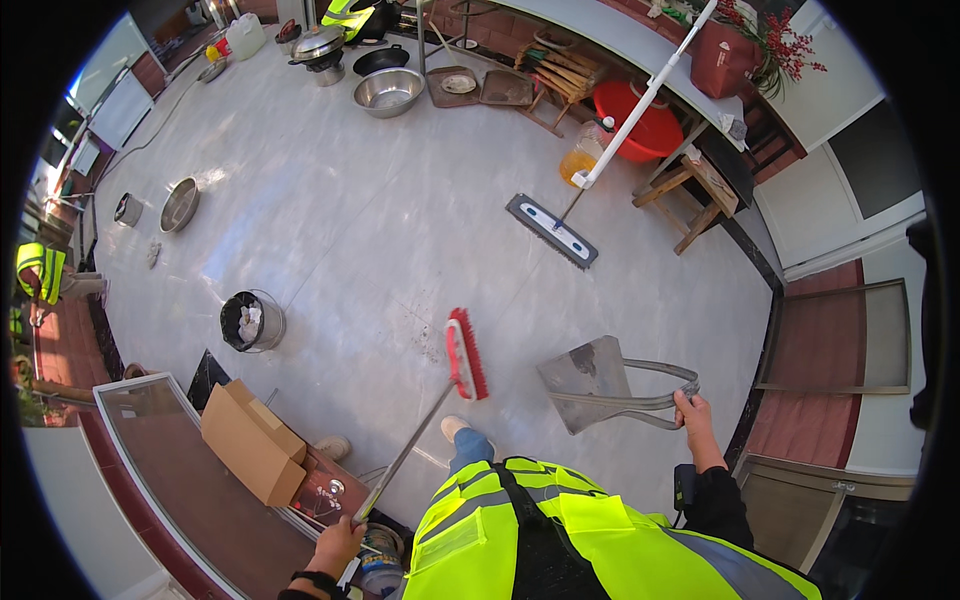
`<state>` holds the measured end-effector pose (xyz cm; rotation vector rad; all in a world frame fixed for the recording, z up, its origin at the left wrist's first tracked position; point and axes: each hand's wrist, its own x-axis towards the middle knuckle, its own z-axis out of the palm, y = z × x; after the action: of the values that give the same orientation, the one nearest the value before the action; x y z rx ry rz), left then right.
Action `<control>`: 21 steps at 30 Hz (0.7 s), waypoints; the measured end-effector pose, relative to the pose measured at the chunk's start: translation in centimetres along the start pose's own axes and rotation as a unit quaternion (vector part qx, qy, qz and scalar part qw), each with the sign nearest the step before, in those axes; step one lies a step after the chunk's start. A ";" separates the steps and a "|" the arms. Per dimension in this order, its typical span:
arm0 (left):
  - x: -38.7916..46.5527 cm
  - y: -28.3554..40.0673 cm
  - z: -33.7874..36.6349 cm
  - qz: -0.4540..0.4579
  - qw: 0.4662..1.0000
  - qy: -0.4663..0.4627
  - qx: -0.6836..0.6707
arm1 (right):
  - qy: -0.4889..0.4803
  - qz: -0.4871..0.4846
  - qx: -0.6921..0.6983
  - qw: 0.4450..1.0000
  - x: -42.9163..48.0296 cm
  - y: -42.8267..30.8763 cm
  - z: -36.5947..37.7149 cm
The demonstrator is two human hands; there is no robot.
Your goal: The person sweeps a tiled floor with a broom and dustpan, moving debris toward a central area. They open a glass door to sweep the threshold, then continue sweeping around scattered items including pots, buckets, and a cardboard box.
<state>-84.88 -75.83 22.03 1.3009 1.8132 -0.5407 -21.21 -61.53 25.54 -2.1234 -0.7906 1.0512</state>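
Observation:
My left hand (339, 546) grips the metal handle of a broom (411, 442), low at the left. Its red-bristled head (466, 354) is out on the grey floor in front of my feet. Beside the bristles lies a scatter of dark dirt (426, 337). At the right, my right hand (694, 417) is closed around the grey handle of a metal dustpan (589, 379). The pan's flat plate points towards the middle of the floor, apart from the broom head; whether it touches the floor I cannot tell.
A flat mop (553, 231) leans against the counter (600, 37). A black bucket (251, 321) with pale scraps stands left, near a cardboard box (251, 442). A steel basin (388, 91), a red tub (641, 124) and a wooden stool (694, 196) line the far side. A person (45, 274) bends at the far left.

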 end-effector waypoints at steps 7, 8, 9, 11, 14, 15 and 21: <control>11.2 15.1 -2.0 0.202 0.972 -0.002 0.117 | 0.063 0.069 0.020 0.995 -3.7 4.2 -3.6; 12.3 16.9 -2.2 0.226 0.964 0.000 0.136 | 0.074 0.084 0.020 0.993 -4.2 4.7 -3.9; 13.2 18.3 -2.3 0.233 0.959 0.003 0.159 | 0.075 0.081 0.016 0.994 -4.6 5.1 -4.2; 14.9 20.1 -2.2 0.248 0.947 0.010 0.206 | 0.077 0.081 0.017 0.994 -5.3 6.2 -5.0; 16.6 19.8 -3.7 0.229 0.936 -0.023 0.268 | 0.100 0.094 0.007 0.991 -5.4 6.9 -5.8; 16.7 18.4 -4.6 0.206 0.942 -0.018 0.266 | 0.110 0.098 0.003 0.989 -5.4 7.2 -6.0; 14.3 8.9 -13.2 0.070 0.959 -0.003 0.274 | 0.149 0.108 0.000 0.983 -4.9 8.8 -8.1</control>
<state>-83.43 -54.77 18.97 1.7729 1.6026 -1.0159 -14.83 -72.77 25.07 -2.3343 -0.4234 0.8082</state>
